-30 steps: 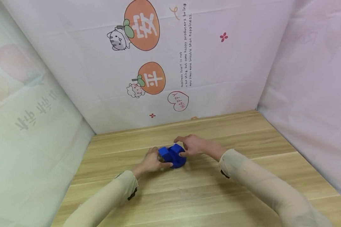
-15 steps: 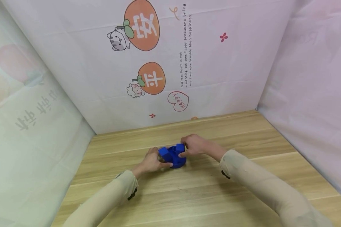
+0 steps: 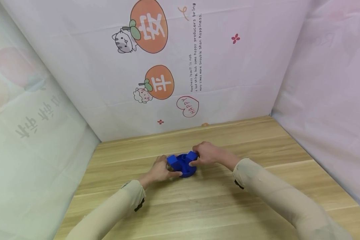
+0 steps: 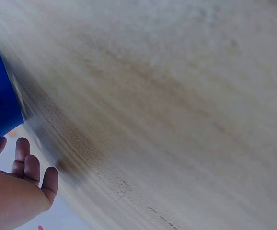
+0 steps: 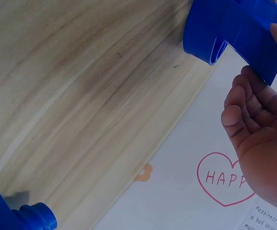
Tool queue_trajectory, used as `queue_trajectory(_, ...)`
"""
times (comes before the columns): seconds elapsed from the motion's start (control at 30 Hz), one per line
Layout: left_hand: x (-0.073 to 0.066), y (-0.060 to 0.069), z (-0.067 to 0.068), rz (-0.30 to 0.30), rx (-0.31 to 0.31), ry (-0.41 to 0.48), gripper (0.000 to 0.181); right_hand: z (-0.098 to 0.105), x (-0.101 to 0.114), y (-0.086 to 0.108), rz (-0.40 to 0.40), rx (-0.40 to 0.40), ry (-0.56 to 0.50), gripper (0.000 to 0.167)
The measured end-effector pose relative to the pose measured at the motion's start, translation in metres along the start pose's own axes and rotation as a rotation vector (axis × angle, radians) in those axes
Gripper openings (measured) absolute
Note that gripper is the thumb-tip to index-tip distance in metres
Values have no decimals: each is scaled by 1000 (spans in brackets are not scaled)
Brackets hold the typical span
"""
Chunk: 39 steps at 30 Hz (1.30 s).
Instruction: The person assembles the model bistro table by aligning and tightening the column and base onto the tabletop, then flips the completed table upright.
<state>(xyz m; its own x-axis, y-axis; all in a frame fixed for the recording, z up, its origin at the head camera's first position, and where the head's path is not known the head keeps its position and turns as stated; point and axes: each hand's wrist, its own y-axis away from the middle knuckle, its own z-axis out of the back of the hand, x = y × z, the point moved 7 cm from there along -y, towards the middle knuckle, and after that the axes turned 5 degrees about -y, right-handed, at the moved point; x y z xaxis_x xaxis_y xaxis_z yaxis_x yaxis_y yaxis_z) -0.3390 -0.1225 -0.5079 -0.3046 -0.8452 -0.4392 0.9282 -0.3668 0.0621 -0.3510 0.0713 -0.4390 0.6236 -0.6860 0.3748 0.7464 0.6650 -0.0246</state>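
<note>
Near the table's middle is a round blue base [image 3: 188,171] with two blue blocks standing up from it. My left hand [image 3: 159,171] grips its left side, thumb along the front rim and fingers behind the left block [image 3: 174,161]. The left wrist view shows bent fingers beside a blue part [image 4: 0,93]. Between thumb and fingers, my right hand [image 3: 208,154] pinches the right block [image 3: 191,155], which leans to the right. In the right wrist view, this block [image 5: 260,50] lies against the fingertips. How the blocks join the base cannot be told.
The wooden table [image 3: 198,210] has a printed white cloth [image 3: 216,73] along its back edge and cloth walls on both sides. Low on the left in the right wrist view is another blue piece with a ribbed round end [image 5: 41,216]; the head view does not show it.
My right index finger has come down onto the right block. That block has turned and tipped to the right, and my right hand has shifted slightly right. My left hand holds its place.
</note>
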Motion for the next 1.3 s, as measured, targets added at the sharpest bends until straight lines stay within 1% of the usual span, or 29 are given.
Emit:
queue_trajectory(0.13,-1,0,1,-11,3,-4,95,0,-1,-1,16,-7,28,53)
queue_trajectory(0.2,-1,0,1,-11,5,-8,95,0,-1,-1,28,3,23,57)
queue_trajectory(0.27,-2,0,1,-13,4,-19,95,-1,0,-2,42,15,15,59)
queue_trajectory(0.37,-3,-1,2,-23,2,-40,94,0,1,-1,66,5,14,56)
queue_trajectory(0.43,-4,-2,2,-35,-7,-48,92,2,1,-1,72,-19,29,50)
queue_trajectory(0.5,-4,-2,3,-38,-13,-48,91,3,1,-1,62,-42,50,45)
queue_trajectory(0.6,-4,-1,3,-36,-12,-40,91,2,0,-1,24,-47,67,47)
queue_trajectory(0.67,-4,0,2,-32,-7,-33,92,1,0,-1,16,-41,74,48)
queue_trajectory(0.73,-4,0,2,-29,0,-35,92,1,2,0,34,-37,75,47)
queue_trajectory(0.9,-3,1,0,-21,2,-36,93,2,7,1,139,-61,81,38)
queue_trajectory(1.0,-2,1,1,-20,-3,-31,94,2,10,1,159,-71,76,34)
queue_trajectory(1.2,-3,1,2,-20,-7,-27,94,0,11,-1,101,-53,94,46)
queue_trajectory(1.3,-2,1,1,-18,-8,-26,94,-1,12,1,106,-8,86,53)
